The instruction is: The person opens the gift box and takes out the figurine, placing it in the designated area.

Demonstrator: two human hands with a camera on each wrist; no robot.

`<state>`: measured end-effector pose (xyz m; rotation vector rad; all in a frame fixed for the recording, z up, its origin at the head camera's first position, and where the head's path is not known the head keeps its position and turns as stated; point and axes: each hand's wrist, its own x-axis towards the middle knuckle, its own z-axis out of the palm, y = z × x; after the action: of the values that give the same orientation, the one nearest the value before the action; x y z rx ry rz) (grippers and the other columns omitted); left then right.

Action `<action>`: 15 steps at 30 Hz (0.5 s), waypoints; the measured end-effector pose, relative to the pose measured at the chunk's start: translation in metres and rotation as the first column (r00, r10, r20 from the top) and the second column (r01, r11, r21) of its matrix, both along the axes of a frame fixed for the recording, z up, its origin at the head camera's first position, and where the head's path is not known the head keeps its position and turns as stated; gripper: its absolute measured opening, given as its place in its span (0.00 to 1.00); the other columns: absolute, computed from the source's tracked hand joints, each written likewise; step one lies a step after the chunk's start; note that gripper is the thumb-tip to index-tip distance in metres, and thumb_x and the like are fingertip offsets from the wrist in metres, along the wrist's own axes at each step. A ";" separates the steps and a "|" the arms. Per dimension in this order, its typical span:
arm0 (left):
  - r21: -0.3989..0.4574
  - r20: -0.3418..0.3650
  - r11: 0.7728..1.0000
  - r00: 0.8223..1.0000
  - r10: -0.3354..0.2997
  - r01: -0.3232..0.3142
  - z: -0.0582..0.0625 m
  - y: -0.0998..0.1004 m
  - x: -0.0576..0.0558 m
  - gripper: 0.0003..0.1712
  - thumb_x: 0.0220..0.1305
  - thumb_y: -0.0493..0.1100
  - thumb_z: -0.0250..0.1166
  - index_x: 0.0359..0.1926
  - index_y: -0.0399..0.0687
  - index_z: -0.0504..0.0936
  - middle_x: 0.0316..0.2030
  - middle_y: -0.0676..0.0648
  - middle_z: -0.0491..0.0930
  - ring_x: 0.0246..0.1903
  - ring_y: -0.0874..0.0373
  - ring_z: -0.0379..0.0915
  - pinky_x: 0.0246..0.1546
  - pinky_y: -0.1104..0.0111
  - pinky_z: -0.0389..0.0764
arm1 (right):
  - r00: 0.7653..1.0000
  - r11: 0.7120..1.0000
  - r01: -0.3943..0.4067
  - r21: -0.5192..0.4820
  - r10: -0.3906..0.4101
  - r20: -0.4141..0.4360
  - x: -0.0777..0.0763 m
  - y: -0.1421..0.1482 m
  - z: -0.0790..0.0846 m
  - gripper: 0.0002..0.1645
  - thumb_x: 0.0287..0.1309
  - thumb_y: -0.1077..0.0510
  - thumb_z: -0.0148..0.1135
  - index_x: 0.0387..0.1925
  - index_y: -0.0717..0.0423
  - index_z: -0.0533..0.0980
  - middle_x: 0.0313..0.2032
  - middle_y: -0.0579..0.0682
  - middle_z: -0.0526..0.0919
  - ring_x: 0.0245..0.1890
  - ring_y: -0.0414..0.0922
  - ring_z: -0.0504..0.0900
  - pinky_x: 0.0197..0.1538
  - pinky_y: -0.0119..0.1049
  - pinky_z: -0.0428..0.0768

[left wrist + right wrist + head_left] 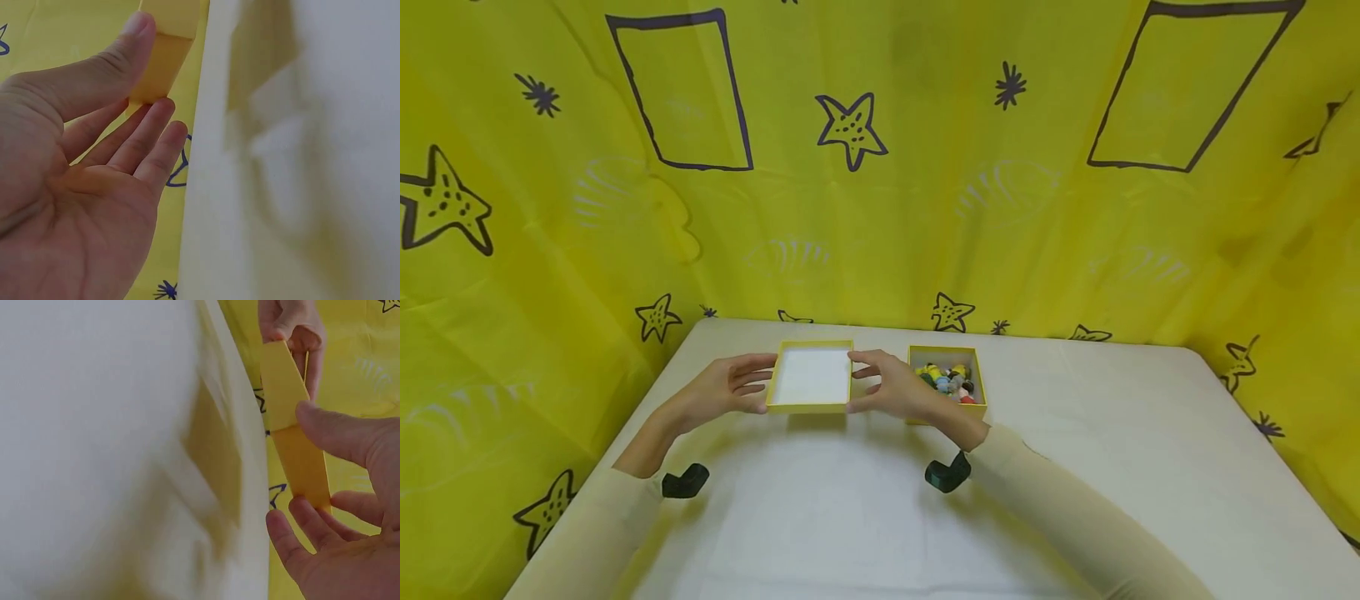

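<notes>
Yellow, white-lined, shallow square box (812, 409), lower centre: half-open left hand (721, 390) and right hand (891, 385) pinch opposite sides, presumably for balance.

Open room at right

The worktop (1120, 442) is lying open from the filled box (972, 412) to the right edge. A shallow tray (808, 409) is blocking the gap between left hand (724, 387) and right hand (891, 385); a curtain (910, 225) is walling off the far edge.
</notes>
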<state>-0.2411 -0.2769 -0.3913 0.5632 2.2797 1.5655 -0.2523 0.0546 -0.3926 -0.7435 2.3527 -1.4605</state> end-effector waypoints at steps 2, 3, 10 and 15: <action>-0.005 0.015 1.000 1.000 -0.005 0.006 -0.001 -0.004 0.001 0.48 0.61 0.33 0.74 0.76 0.31 0.59 0.75 0.31 0.59 0.73 0.33 0.57 0.64 0.63 0.76 | 1.000 1.000 0.006 0.001 -0.006 0.006 0.001 -0.006 -0.003 0.51 0.54 0.61 0.79 0.76 0.59 0.63 0.73 0.57 0.65 0.64 0.56 0.78 0.58 0.43 0.84; -0.006 0.019 1.000 1.000 -0.009 0.009 -0.002 -0.005 0.001 0.48 0.61 0.33 0.74 0.76 0.30 0.58 0.75 0.30 0.58 0.73 0.32 0.57 0.64 0.63 0.76 | 1.000 1.000 0.012 -0.001 -0.012 0.014 0.001 -0.008 -0.005 0.51 0.53 0.61 0.79 0.76 0.59 0.63 0.73 0.58 0.65 0.63 0.57 0.78 0.57 0.43 0.84; 0.009 0.082 0.999 0.996 -0.044 0.043 -0.010 -0.014 -0.001 0.48 0.62 0.31 0.72 0.77 0.27 0.54 0.76 0.28 0.53 0.74 0.31 0.51 0.64 0.63 0.75 | 0.997 0.998 0.050 0.026 -0.052 0.053 0.005 -0.023 -0.017 0.52 0.53 0.61 0.80 0.76 0.58 0.64 0.72 0.61 0.66 0.56 0.61 0.82 0.53 0.43 0.85; -0.004 0.111 0.999 0.993 -0.050 0.050 -0.015 -0.018 -0.006 0.49 0.62 0.30 0.72 0.77 0.28 0.53 0.77 0.28 0.51 0.75 0.31 0.50 0.65 0.63 0.75 | 0.996 0.997 0.064 0.036 -0.066 0.058 0.002 -0.028 -0.025 0.52 0.53 0.59 0.81 0.75 0.58 0.64 0.70 0.61 0.68 0.55 0.60 0.82 0.54 0.43 0.85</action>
<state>-0.2468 -0.2953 -0.4062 0.5142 2.1714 1.5263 -0.2507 0.0262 -0.4177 -0.6118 2.3718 -1.4439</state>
